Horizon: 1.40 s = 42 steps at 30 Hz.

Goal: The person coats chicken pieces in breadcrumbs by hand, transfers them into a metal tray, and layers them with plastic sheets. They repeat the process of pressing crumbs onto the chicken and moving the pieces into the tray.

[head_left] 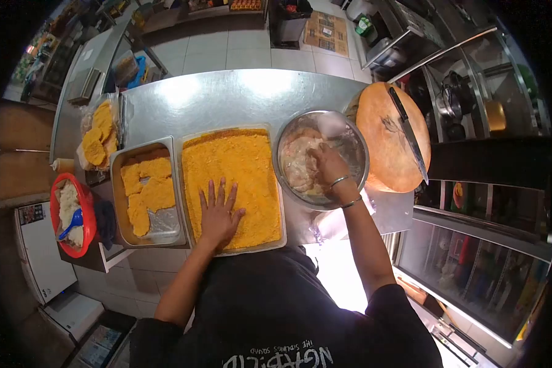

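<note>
My left hand [219, 216] lies flat, fingers spread, on orange-yellow breadcrumbs [233, 165] that fill a rectangular tray [283, 216]. Inside a round steel bowl [357, 136] to the right, my right hand [329, 165] reaches into pale, wet raw meat [299, 161]. Its fingers are bent down into the meat and partly hidden, so their grip is not clear. Left of the crumbs, a deep metal pan [165, 238] contains several flat pieces coated in orange crumbs [150, 193].
A knife [409, 132] rests on a thick round chopping board [380, 156] at the right. On the left are a plastic bag of breaded pieces [98, 138] and a red basin [87, 205] with white flour-like powder and a blue scoop [72, 224]. Steel table [227, 92] underneath.
</note>
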Motion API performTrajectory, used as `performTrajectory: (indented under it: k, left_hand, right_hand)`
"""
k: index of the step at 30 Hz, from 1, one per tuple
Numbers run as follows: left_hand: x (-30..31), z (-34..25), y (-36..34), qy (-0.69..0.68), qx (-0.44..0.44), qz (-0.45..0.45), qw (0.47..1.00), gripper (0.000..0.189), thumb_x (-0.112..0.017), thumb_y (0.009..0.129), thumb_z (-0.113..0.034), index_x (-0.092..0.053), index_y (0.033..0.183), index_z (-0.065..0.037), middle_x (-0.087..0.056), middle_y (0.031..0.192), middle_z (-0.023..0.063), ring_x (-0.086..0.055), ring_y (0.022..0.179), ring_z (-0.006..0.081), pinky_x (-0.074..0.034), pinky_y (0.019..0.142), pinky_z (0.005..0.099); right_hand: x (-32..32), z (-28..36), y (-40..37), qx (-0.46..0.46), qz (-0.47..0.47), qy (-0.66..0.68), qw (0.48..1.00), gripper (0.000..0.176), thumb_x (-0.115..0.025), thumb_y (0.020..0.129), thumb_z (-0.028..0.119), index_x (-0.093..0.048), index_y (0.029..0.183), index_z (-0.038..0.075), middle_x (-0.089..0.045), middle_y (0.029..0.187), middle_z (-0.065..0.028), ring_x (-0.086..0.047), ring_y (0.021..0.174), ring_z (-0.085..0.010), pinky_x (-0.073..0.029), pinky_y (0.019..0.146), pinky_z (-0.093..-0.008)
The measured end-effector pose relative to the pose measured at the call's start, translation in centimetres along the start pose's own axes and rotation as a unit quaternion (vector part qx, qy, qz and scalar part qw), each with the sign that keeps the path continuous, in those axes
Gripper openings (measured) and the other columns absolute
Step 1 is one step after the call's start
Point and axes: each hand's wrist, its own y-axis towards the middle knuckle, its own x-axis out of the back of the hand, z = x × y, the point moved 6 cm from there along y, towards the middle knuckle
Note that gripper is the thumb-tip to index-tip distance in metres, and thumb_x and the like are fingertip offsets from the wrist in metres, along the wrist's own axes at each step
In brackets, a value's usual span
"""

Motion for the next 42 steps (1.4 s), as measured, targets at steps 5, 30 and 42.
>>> performTrajectory:
  k: [5, 30, 42]
  left_hand:
    - [-0.4, 0.3, 0.1, -0.005, 0.008, -0.009, 1.000, 0.066, -0.041, 0.098, -0.052, -0.031, 0.154, -0.018, -0.018, 0.162, 0.0140, -0.005, 0.150, 0.0400, 0.003, 0.118, 0.0598]
    - [0.2, 0.2, -0.4, 0.006, 0.028, -0.066, 0.997, 0.063, -0.042, 0.099, -0.052, -0.030, 0.154, -0.024, -0.022, 0.162, 0.0093, -0.009, 0.150, 0.0351, 0.001, 0.120, 0.0556]
    - [-0.2, -1.8, -1.5, 0.015, -0.030, -0.043, 0.999, 0.070, -0.043, 0.096, -0.056, -0.028, 0.155, -0.022, -0.019, 0.163, 0.0086, -0.004, 0.151, 0.0378, 0.005, 0.117, 0.0621]
  right_hand:
    - [-1.2, -0.2, 1.1, 0.018, 0.042, -0.060, 0.997, 0.026, -0.055, 0.086, 0.013, -0.069, 0.108, 0.010, -0.061, 0.112, -0.0201, -0.063, 0.099, -0.0374, -0.052, 0.087, -0.0452]
    - [8.8, -5.9, 2.4, -0.109, -0.053, 0.483, 0.867, 0.016, -0.068, 0.076, -0.010, -0.063, 0.089, -0.003, -0.067, 0.078, -0.0055, -0.063, 0.066, -0.0119, -0.051, 0.057, -0.0257]
    - [-0.9, -8.8, 4.0, -0.149, -0.105, -0.021, 0.983, 0.017, -0.061, 0.078, 0.015, -0.074, 0.089, 0.013, -0.069, 0.090, -0.0225, -0.069, 0.087, -0.0378, -0.055, 0.080, -0.0477]
